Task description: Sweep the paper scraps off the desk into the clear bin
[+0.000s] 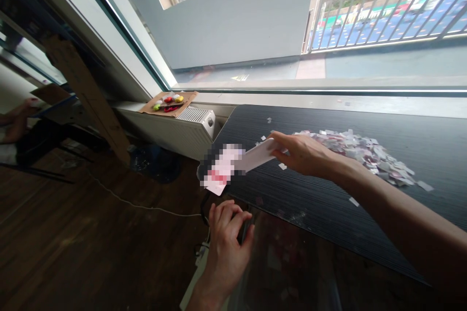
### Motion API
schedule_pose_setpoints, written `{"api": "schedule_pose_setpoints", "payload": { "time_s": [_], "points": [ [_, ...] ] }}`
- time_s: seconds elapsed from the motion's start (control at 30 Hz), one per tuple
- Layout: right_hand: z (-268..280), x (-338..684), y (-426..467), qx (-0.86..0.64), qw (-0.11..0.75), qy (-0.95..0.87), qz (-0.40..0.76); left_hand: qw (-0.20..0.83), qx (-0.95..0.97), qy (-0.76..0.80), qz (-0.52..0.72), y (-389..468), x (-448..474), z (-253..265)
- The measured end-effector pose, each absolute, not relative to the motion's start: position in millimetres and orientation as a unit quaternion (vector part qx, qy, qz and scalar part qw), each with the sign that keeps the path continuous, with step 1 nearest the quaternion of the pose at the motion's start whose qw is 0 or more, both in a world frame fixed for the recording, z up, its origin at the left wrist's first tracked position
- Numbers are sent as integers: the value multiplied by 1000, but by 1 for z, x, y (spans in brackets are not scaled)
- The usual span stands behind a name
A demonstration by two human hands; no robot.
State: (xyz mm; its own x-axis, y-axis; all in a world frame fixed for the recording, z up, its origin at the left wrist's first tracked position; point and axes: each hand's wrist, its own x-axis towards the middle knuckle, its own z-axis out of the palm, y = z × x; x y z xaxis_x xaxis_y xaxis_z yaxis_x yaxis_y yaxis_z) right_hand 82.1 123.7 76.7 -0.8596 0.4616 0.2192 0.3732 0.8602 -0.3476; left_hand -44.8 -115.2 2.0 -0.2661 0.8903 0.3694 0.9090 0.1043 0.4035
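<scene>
My right hand (301,153) is closed on one end of a flat white strip-like piece (259,154), held low over the black table (310,214). Its exact kind I cannot make out. Close to the strip's far end, at the table's left corner, is a flat pink-and-white rectangle (219,187) with a red patch, mostly blurred out. My left hand (228,238) hovers in front of the table edge, fingers curved, a gap between thumb and fingers, nothing visible in it. Beyond my right wrist lies a heap of small pale scraps (365,150), with several loose ones around it.
A radiator (168,129) stands left of the table, bearing a cardboard sheet (188,99) with small colourful items. Below the table edge is a dim, see-through container (280,257) with scraps. A cable (146,208) crosses the floor. Another person's arm (16,116) shows far left.
</scene>
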Motion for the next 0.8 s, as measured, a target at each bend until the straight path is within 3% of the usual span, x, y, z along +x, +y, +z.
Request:
{"api": "schedule_pose_setpoints", "payload": {
  "time_s": [0.3,0.8],
  "points": [
    [58,80,131,-234,187,-926,231,32,-620,-734,-275,-117,-50,-1],
    [46,110,108,-280,152,-883,344,3,-602,-743,-293,-112,-37,2]
  ]
}}
